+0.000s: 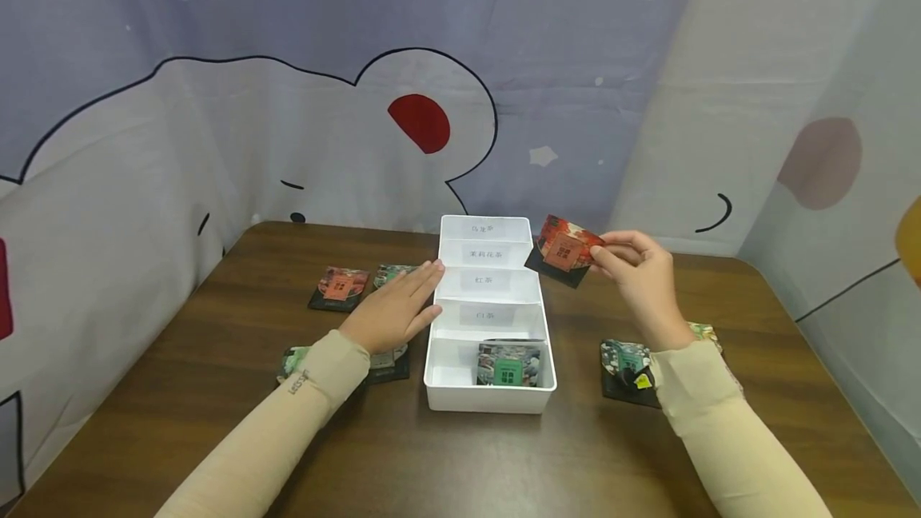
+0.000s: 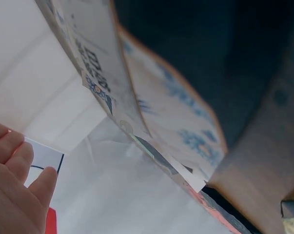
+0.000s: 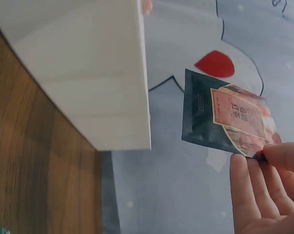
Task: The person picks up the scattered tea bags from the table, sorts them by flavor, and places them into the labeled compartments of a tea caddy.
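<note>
The work surface is a dark brown wooden table (image 1: 504, 462), enclosed at the back and sides by a hanging fabric backdrop (image 1: 288, 118) printed with a white cartoon figure on pale blue.

At the centre of the table stands a white rectangular plastic organiser tray (image 1: 489, 402) divided into five compartments in a row, four of them carrying paper labels. The compartment nearest the person contains one green-printed tea sachet (image 1: 508, 364).

Loose sachets lie on the table: a red-printed sachet (image 1: 338, 288) and a green one (image 1: 388, 272) left of the tray, another partly under the left forearm (image 1: 388, 364), and a small group (image 1: 626, 370) right of the tray beneath the right wrist.

The right hand (image 1: 643, 278) is raised above the table, just right of the tray's far half. Its thumb and fingertips pinch one corner of a dark foil tea sachet with a red-and-orange printed label (image 1: 564, 250); the sachet hangs tilted in the air, beside the tray's upper right edge, not touching it.

The left hand (image 1: 394, 308) lies flat with fingers straight, fingertips touching the tray's left wall.
</note>
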Demonstrator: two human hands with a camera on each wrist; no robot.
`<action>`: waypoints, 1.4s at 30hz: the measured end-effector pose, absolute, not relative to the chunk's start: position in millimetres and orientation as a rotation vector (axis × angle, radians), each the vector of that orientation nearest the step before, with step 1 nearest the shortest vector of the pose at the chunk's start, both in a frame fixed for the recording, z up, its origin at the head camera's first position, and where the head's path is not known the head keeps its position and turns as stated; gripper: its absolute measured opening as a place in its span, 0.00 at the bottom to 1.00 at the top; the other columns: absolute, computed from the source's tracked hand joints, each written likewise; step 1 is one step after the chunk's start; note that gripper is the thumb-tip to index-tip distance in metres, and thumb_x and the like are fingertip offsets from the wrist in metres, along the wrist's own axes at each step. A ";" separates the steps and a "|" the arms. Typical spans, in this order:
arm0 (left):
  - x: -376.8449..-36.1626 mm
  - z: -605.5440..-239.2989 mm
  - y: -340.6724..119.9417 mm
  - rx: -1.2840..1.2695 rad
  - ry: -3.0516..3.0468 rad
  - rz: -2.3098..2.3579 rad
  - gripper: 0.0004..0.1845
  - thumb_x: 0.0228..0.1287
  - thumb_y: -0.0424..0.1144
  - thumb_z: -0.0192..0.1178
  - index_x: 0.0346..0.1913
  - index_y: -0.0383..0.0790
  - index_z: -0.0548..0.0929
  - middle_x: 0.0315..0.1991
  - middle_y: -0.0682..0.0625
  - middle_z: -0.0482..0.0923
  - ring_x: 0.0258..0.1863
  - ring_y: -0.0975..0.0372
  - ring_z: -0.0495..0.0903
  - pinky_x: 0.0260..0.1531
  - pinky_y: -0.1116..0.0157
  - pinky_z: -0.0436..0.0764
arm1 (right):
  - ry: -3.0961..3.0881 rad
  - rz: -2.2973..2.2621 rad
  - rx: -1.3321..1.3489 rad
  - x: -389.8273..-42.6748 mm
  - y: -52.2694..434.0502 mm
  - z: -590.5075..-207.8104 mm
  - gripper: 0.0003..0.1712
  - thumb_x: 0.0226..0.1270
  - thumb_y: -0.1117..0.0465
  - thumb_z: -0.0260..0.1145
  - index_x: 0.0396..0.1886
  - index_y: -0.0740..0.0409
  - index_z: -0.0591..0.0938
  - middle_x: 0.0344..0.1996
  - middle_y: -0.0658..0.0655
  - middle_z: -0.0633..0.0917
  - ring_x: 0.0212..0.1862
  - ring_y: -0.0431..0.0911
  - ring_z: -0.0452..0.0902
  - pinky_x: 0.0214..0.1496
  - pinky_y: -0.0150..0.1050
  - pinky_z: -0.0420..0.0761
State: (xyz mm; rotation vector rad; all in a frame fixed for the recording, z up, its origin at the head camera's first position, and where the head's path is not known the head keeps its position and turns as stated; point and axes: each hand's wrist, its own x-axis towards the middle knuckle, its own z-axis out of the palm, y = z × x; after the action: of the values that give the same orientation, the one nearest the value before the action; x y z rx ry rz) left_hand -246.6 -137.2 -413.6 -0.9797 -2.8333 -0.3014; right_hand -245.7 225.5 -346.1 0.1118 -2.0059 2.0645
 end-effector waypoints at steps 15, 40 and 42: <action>-251.1 -417.8 -138.9 -1.008 -2.788 -0.292 0.36 0.81 0.53 0.45 0.80 0.34 0.55 0.80 0.42 0.53 0.79 0.52 0.54 0.75 0.47 0.57 | -2.136 1.922 0.356 -249.2 189.1 -365.1 0.10 0.67 0.75 0.66 0.45 0.78 0.79 0.34 0.62 0.85 0.33 0.41 0.87 0.42 0.41 0.88; -250.7 -418.9 -137.2 -0.988 -2.812 -0.312 0.36 0.81 0.55 0.42 0.80 0.36 0.54 0.80 0.44 0.52 0.79 0.54 0.52 0.76 0.49 0.56 | -2.370 1.113 0.791 -236.5 189.5 -395.3 0.08 0.60 0.75 0.70 0.35 0.59 0.86 0.33 0.56 0.87 0.33 0.45 0.83 0.36 0.44 0.88; -250.4 -418.4 -137.4 -0.987 -2.815 -0.317 0.36 0.81 0.55 0.42 0.80 0.36 0.54 0.80 0.44 0.52 0.79 0.54 0.52 0.76 0.49 0.56 | -2.377 1.083 0.816 -236.8 190.9 -397.4 0.09 0.59 0.75 0.70 0.34 0.59 0.86 0.33 0.55 0.87 0.33 0.44 0.83 0.35 0.44 0.87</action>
State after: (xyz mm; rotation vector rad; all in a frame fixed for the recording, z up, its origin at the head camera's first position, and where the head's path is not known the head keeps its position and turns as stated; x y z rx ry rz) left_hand -250.4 -137.4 -418.4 -0.9866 -2.8150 -0.3173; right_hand -236.8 190.9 -397.4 0.8158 -2.3773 1.0832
